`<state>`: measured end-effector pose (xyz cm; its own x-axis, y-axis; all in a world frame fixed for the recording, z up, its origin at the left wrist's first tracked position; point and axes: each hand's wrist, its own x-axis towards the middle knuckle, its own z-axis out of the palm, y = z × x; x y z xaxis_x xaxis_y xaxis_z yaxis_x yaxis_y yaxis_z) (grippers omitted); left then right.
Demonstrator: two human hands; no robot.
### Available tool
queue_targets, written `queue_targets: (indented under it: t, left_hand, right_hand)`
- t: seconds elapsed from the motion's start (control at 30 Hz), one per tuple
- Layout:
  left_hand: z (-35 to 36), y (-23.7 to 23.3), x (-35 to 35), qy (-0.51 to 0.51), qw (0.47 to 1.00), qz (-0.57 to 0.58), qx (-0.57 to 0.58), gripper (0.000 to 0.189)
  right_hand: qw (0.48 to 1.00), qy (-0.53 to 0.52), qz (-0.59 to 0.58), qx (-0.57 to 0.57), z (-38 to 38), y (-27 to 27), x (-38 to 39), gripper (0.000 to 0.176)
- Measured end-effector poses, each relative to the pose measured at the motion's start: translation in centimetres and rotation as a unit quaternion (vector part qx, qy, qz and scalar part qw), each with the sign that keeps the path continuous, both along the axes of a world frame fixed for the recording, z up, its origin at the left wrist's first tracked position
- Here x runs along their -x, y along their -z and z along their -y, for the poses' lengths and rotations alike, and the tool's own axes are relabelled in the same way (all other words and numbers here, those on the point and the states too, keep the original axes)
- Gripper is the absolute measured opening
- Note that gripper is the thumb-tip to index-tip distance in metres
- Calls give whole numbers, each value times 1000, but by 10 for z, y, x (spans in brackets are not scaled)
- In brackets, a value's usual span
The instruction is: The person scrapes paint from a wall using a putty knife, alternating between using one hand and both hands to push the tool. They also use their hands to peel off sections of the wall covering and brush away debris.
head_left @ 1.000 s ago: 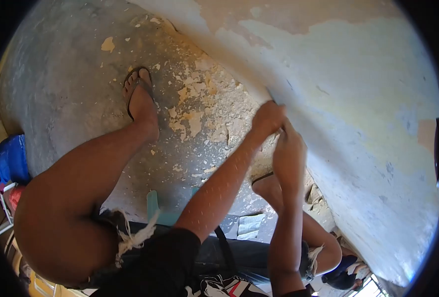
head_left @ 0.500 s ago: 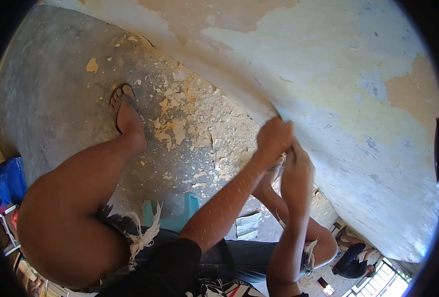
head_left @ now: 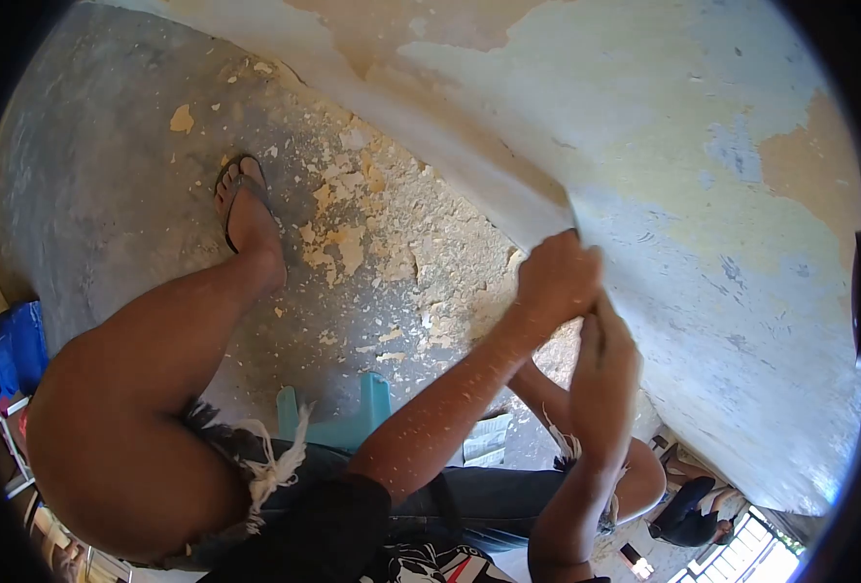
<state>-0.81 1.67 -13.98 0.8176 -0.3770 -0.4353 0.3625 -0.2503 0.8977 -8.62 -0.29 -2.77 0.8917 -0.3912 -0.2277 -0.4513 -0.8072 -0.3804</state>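
My left hand is closed in a fist against the lower part of the peeling wall. Just beyond its knuckles a thin edge shows, which looks like the blade of a scraper pressed on the wall; the rest of it is hidden by my hands. Close below, my right hand, slightly blurred, has its fingers together and reaches up against the left one, seemingly round the same scraper. Pale dust specks cover my left forearm. Paint flakes and plaster crumbs lie on the floor beside the wall's foot.
A turquoise plastic stool is partly visible beneath me. Folded paper lies on the floor near my leg. My sandalled foot rests on the grey floor. Another person sits along the wall. Blue fabric is at far left.
Both hands have shifted together a little to the right in view, with the scraper's edge now showing slightly farther up the wall. My legs stay nearly as they were.
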Motion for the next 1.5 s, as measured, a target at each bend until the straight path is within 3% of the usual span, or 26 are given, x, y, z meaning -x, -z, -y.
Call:
queue_targets:
  t: [0.13, 0.3, 0.33, 0.4, 0.47, 0.53, 0.6, 0.67, 0.7, 0.8, 0.87, 0.9, 1.0, 1.03, 1.2, 1.27, 1.33, 1.5]
  left_hand:
    - [-1, 0, -14, 14, 999, -34, 14, 44]
    - [0, -7, 1, -23, 999, -19, 38, 45]
    - [2, -15, 0, -25, 999, -15, 42, 45]
    - [4, -33, -3, -39, 997, -40, 52, 43]
    - [13, 3, -9, -77, 995, -32, 49, 41]
    - [7, 47, -19, 49, 990, 126, -28, 41]
    - [-4, 28, -10, -23, 990, 42, 130, 41]
    - [19, 9, 1, -58, 993, 90, 47, 43]
    - [1, -38, -3, -54, 997, -33, 45, 45]
    - [11, -2, -16, -22, 994, -35, 97, 45]
    - [1, -4, -16, -24, 992, -96, 79, 45]
    - [9, -1, -9, -22, 995, -50, 88, 44]
    - [28, -34, 10, -31, 994, 29, 100, 44]
    - [19, -55, 7, -38, 994, -27, 102, 43]
    - [19, -50, 7, -11, 992, -30, 122, 44]
    - [21, -52, 11, -27, 996, -18, 80, 45]
    - [29, -48, 11, -22, 995, 32, 88, 47]
    - [25, -54, 3, -28, 996, -43, 77, 50]
  right_hand:
    - [995, 16, 24, 94, -15, 12, -2, 33]
    - [998, -31, -11, 53, 7, -7, 6, 37]
    - [996, -68, 42, 50, 14, -11, 10, 36]
    - [997, -33, 62, 31, 9, -22, 1, 34]
    - [992, -82, 52, 85, 10, -7, -9, 33]
    - [996, -77, -2, 35, 13, 16, -23, 33]
    - [991, -119, 14, 64, 13, 12, -11, 34]
    - [996, -66, 58, 28, 6, -20, 1, 34]
    - [999, 2, 42, 27, 1, -32, -1, 32]
    - [990, -63, 46, 122, 1, -16, -11, 34]
    - [990, -69, 39, 119, 5, -15, -7, 34]
    - [992, -71, 37, 97, 8, -22, -1, 34]
    - [995, -30, 50, 76, 16, -49, 12, 32]
    - [992, -40, 66, 99, 17, -46, 14, 31]
    - [988, -25, 75, 133, 15, -50, 12, 31]
    - [997, -21, 30, 65, 17, -61, 13, 32]
    - [996, -21, 49, 74, 22, -59, 16, 32]
    - [991, -1, 53, 119, 27, -47, 4, 32]
